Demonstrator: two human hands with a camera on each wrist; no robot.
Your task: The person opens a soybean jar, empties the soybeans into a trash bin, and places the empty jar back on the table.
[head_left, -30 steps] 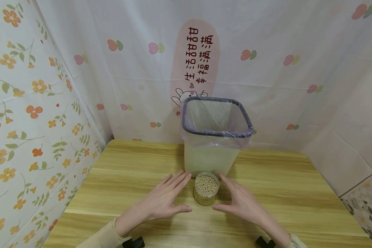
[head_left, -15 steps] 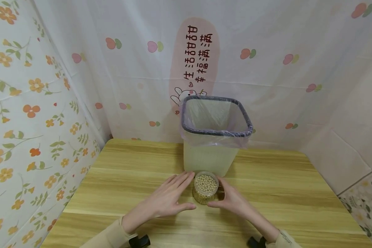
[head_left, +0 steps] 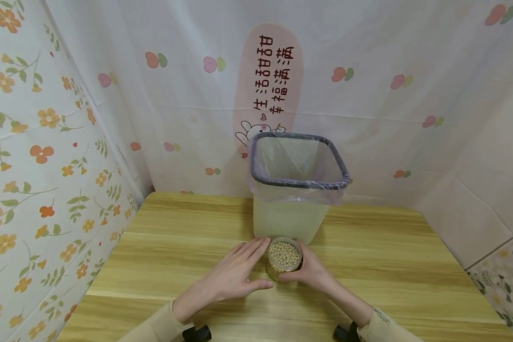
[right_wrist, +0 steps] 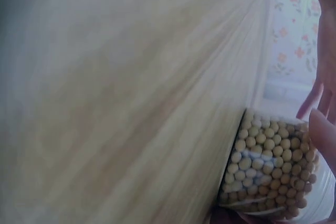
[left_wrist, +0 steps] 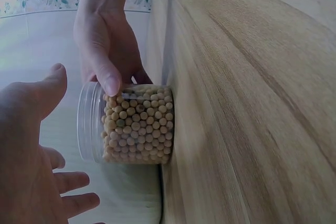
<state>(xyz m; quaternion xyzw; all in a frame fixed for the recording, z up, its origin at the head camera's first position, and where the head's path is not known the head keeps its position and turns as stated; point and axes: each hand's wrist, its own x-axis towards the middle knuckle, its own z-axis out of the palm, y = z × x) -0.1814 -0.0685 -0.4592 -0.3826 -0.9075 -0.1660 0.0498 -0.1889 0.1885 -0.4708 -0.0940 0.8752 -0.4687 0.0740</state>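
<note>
A clear, lidless jar of soybeans (head_left: 284, 255) stands upright on the wooden table, close in front of a bin. My right hand (head_left: 314, 270) grips its right side, the thumb across the front and the fingers round behind, partly hidden. In the left wrist view that thumb presses the wall of the jar (left_wrist: 139, 124). On the other side my left hand (head_left: 237, 270) hovers with fingers extended and thumb spread; the left wrist view shows a gap between them and the jar. The right wrist view shows the soybeans (right_wrist: 273, 166) through the jar's side, near the table.
The pale waste bin (head_left: 288, 218), with a dark rim and a thin purplish liner, stands directly behind the jar. Bare wooden tabletop (head_left: 175, 237) extends to both sides. Printed curtains (head_left: 188, 118) enclose the table at the back and sides.
My right hand has moved left and closed round the jar, its thumb now on the front. My left hand has shifted slightly right, its fingers still extended. The jar has stayed in place.
</note>
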